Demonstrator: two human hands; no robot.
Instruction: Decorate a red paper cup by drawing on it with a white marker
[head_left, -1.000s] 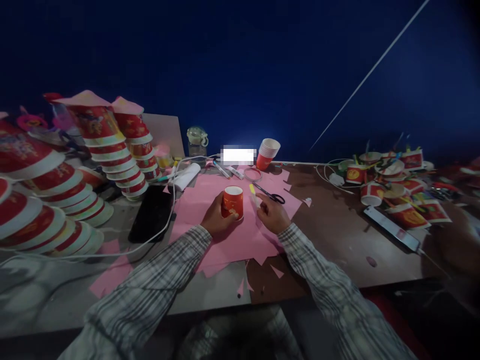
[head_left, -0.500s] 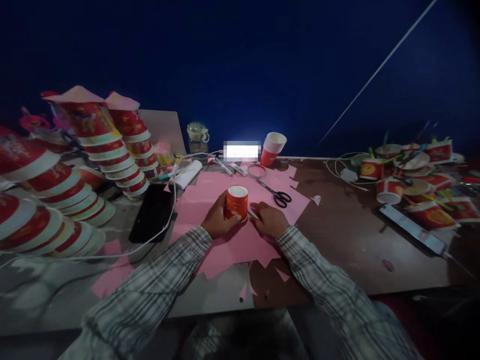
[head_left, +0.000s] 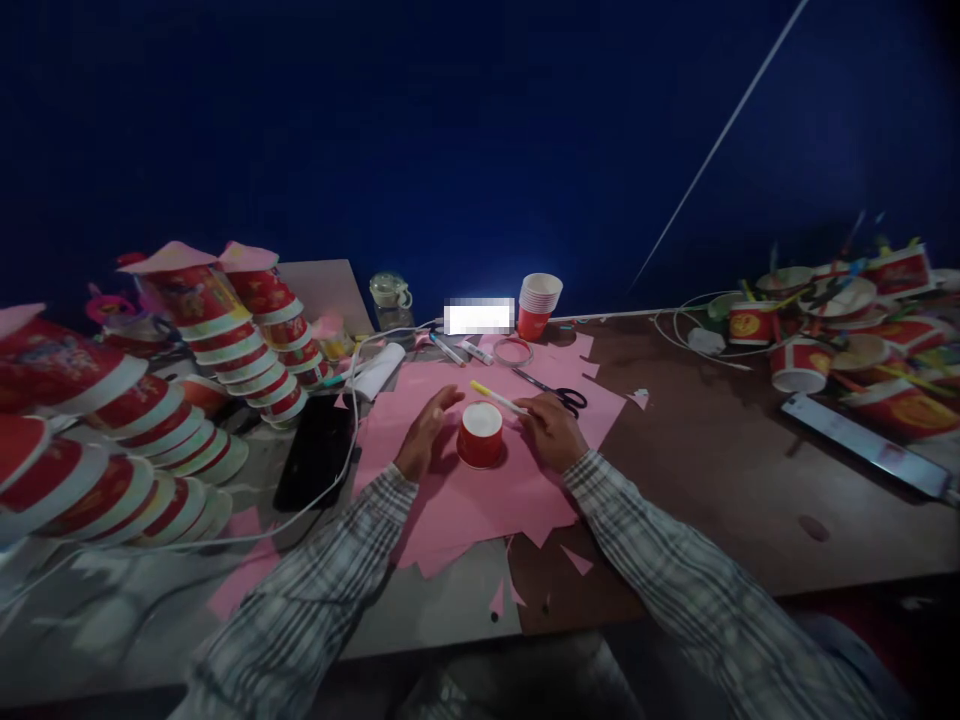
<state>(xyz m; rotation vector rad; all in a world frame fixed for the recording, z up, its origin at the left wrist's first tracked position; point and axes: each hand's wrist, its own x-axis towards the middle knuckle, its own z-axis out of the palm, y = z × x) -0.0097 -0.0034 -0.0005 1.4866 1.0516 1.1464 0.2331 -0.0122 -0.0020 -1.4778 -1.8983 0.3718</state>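
Observation:
A red paper cup (head_left: 480, 449) stands upside down on pink paper (head_left: 480, 510), its white base facing up. My left hand (head_left: 427, 435) is open just left of the cup, fingers stretched forward and holding nothing. On the cup's right, my right hand (head_left: 553, 430) is closed on a white marker pen (head_left: 510, 404). The pen's yellow end points left, beyond the cup's far side. Black-handled scissors (head_left: 571, 402) lie on the paper just past my right hand.
Leaning stacks of red and white cups (head_left: 247, 345) with pink paper cones rise at the left, near a black phone (head_left: 311, 465). Upright nested cups (head_left: 538, 308) stand at the back. Decorated cups (head_left: 799, 365) and a lit phone (head_left: 862, 445) lie right. A white cable (head_left: 346, 440) crosses the left.
My left hand has let go of the cup, which now stands alone on the paper. The pen in my right hand now shows its yellow end, pointing left. The camera view has shifted.

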